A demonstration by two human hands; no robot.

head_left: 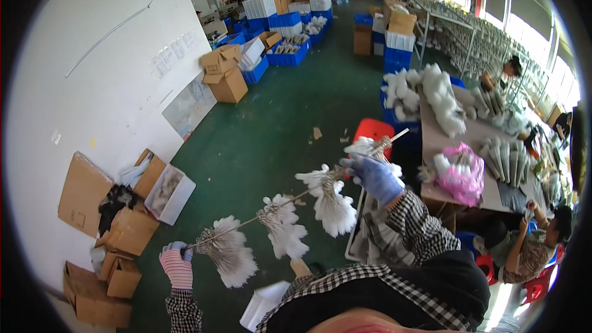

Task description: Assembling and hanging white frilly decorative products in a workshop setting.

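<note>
A long thin rod point(246, 221) slants across in front of me, its right end higher in view. Several bunches of white, soft-looking pieces hang from it by thin brownish ties; one bunch point(229, 256) is near the left end and another point(335, 206) nearer the right. My left hand point(177, 263), in a glove with a pink-striped cuff, is closed on the rod's left end. Toward the other end, my right hand point(374, 179), in a bluish glove, is closed around the rod beside a further bunch. Its fingers are partly hidden by the bunch there.
Below my right arm is a pale crate point(356, 240) with greyish pieces; a red stool point(373, 129) stands beyond. To the right, a table point(431, 129) bears white bundles and a pink bag point(464, 176). Cartons point(132, 229) line the left wall. A seated person point(533, 240) works at right.
</note>
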